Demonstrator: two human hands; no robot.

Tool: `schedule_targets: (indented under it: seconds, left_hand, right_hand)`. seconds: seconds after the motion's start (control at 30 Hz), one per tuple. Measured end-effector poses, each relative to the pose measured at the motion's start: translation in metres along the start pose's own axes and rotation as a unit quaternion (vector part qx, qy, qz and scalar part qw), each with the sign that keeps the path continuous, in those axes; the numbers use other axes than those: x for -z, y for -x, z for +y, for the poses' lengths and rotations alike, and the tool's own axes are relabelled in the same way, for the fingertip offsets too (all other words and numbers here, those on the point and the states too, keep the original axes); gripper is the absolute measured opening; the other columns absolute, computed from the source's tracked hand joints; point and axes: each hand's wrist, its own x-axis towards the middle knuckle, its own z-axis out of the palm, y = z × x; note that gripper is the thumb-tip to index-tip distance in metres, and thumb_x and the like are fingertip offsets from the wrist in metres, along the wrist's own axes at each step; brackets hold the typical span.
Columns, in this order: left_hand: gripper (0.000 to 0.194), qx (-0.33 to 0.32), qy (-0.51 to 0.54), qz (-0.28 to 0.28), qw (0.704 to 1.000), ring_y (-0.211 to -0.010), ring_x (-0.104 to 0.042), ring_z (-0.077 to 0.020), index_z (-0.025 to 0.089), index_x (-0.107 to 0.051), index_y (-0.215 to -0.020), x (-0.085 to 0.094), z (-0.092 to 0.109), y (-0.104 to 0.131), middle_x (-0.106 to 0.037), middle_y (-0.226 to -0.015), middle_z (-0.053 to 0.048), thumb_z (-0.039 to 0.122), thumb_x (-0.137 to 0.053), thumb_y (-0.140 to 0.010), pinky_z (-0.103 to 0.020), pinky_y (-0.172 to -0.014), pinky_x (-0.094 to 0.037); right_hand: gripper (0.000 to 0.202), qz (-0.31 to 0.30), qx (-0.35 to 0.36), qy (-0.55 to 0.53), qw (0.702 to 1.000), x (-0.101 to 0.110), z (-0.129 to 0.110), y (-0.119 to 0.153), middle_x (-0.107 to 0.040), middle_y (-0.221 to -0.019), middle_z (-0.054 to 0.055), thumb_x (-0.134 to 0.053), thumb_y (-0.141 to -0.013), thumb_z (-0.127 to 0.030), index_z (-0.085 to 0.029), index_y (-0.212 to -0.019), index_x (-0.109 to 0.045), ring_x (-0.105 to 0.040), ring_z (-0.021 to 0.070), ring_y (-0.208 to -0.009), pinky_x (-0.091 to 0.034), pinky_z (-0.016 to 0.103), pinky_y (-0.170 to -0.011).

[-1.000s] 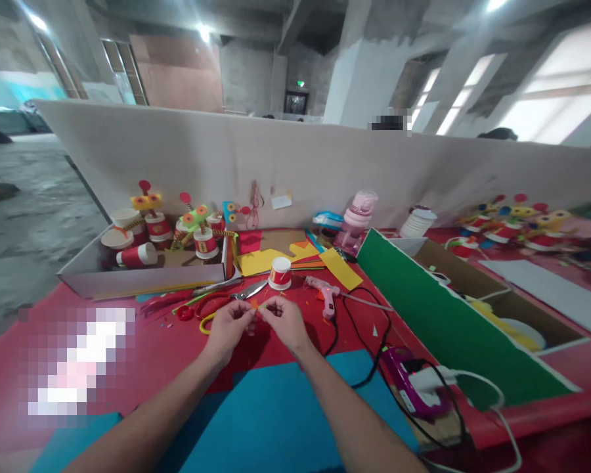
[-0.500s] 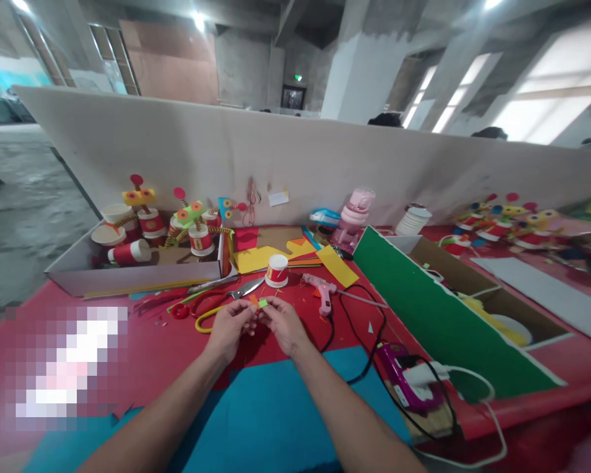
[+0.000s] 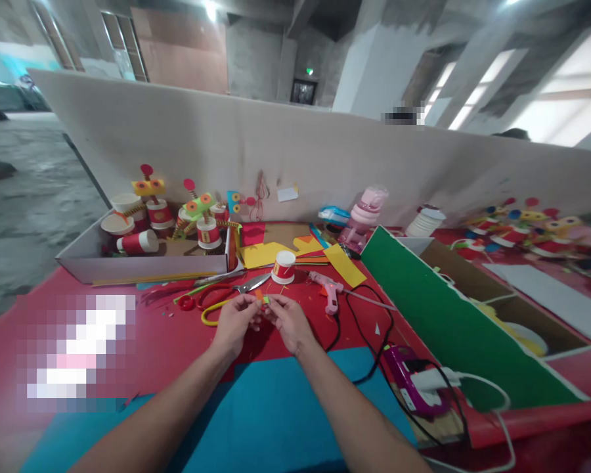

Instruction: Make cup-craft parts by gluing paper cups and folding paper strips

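Note:
My left hand (image 3: 237, 321) pinches a small orange paper piece (image 3: 259, 295) between thumb and fingers. Close against it, my right hand (image 3: 288, 320) grips a small green paper piece (image 3: 266, 299). The two pieces meet or overlap at the fingertips; whether they are joined I cannot tell. Just beyond the hands a red and white paper cup (image 3: 283, 267) stands upside down on the red table (image 3: 177, 335). To the left lie scissors (image 3: 254, 283) with red handles, partly hidden, beside a yellow loop handle (image 3: 209, 314). A pink glue gun (image 3: 329, 291) rests to the right.
An open box (image 3: 142, 267) of paper-cup figures stands at left. On the right are a green-sided box (image 3: 423, 315) and a purple power strip (image 3: 414, 380) with trailing cables. Yellow paper (image 3: 345, 264) lies behind the glue gun, blue sheets (image 3: 280, 414) in front.
The view has shifted slightly, so the scene sits a little farther right. Both hands stay together, and the green piece now shows less between the fingers.

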Motion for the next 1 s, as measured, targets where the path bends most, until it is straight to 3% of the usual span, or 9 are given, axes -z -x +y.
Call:
schedule_targets:
  seconds: [0.63,1.0]
  left_hand:
    - [0.023,0.008,0.006,0.001,1.000,-0.044,-0.048,-0.0067,0.014,-0.058,-0.073,-0.0018,0.0020,0.0029,-0.059,-0.054,0.003,0.028,-0.074,-0.062,-0.017,-0.041,-0.038]
    - [0.027,0.014,0.030,-0.027,0.999,-0.047,-0.050,-0.0085,0.014,-0.062,-0.080,-0.0019,0.0018,0.0054,-0.057,-0.058,0.002,0.035,-0.073,-0.066,-0.019,-0.042,-0.041]
  right_hand:
    - [0.025,0.068,0.116,0.182,0.974,-0.0058,0.0024,0.0047,-0.068,-0.072,0.002,-0.068,-0.071,-0.040,-0.017,-0.081,-0.071,-0.057,0.0151,-0.066,-0.046,0.027,-0.065]
    - [0.022,0.105,0.189,0.279,0.936,-0.0040,-0.0010,0.0072,-0.069,-0.077,0.004,-0.062,-0.078,-0.040,-0.019,-0.083,-0.068,-0.061,0.0174,-0.069,-0.047,0.028,-0.065]
